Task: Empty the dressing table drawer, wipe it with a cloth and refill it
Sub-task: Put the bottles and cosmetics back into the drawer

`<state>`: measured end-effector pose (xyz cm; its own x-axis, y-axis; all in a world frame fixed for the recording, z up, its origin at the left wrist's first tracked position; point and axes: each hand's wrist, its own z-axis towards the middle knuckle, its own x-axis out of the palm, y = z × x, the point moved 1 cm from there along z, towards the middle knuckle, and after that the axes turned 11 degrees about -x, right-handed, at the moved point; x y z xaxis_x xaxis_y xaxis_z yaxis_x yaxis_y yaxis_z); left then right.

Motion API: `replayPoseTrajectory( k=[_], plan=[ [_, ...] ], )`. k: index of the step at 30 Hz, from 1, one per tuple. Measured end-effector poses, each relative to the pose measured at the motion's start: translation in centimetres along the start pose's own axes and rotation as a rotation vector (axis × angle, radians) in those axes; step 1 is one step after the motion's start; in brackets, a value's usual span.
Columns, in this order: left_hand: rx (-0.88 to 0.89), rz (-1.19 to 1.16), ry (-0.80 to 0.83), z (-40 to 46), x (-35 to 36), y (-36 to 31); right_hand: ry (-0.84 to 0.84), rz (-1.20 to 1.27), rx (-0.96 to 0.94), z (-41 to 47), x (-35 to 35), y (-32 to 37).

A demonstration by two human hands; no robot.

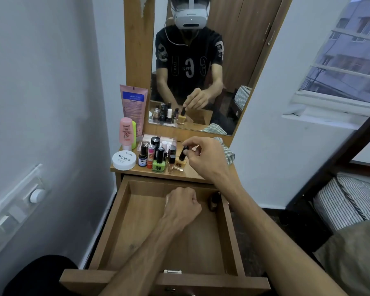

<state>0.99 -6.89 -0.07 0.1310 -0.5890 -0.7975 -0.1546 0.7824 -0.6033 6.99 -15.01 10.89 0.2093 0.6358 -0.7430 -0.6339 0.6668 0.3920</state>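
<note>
A: Pinching a black cap — that's the right hand (205, 159), thumb and forefinger closed on the top of a yellow nail polish bottle (180, 161), squat glass, standing on the desk (192, 174).

B: Left hand (183, 207)?

A: Curled into a loose fist inside the drawer (120, 223), knuckles up. Can't tell whether it holds anything. A dark rounded bottle (214, 201) lies in the far right corner of the drawer, just beside that fist; too dim to name.

B: Drawer itself?

A: Pulled well out, wood-grain laminate, matte, floor bare apart from that bottle. Small metal lock plate (172, 271) on the front rim.

B: Desk surface?

A: Same laminate, narrow. Crowded in a cluster: white round tub (124, 160) printed "NAIL POLISH", green square polish bottle (159, 164), several small dark-capped bottles, a pink bottle (127, 132) standing on its cap, a tall pink tube (133, 102) leaning on the mirror frame. A checked cloth (229, 153) sits bunched behind the right wrist.

B: Room?

A: Mirror (201, 67) above reflects the person in a headset. White painted walls, window (340, 60) to the right, striped bedding (346, 201) lower right.
</note>
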Motion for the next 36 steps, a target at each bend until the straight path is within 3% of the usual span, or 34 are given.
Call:
replayPoseTrajectory(
  k=[5, 10, 19, 33, 36],
  plan=[
    [0.041, 0.010, 0.039, -0.2, 0.0, 0.1, -0.013, 0.004, 0.043, -2.6, -3.7, -1.6],
    [0.047, -0.041, 0.226, -0.4, 0.6, -0.4, -0.041, 0.017, 0.171, -6.5, -6.8, -3.1],
    [0.105, -0.097, 0.374, -0.7, 1.5, -0.4, 0.111, -0.055, 0.309, -12.3, -3.6, -5.3],
    [0.122, -0.066, 0.488, -0.9, 2.0, -0.2, 0.196, -0.266, 0.260, -13.7, -0.9, -6.7],
    [0.132, -0.049, 0.470, -0.8, 2.1, -0.2, 0.103, -0.237, 0.221, -12.7, -1.7, -5.4]
  ],
)
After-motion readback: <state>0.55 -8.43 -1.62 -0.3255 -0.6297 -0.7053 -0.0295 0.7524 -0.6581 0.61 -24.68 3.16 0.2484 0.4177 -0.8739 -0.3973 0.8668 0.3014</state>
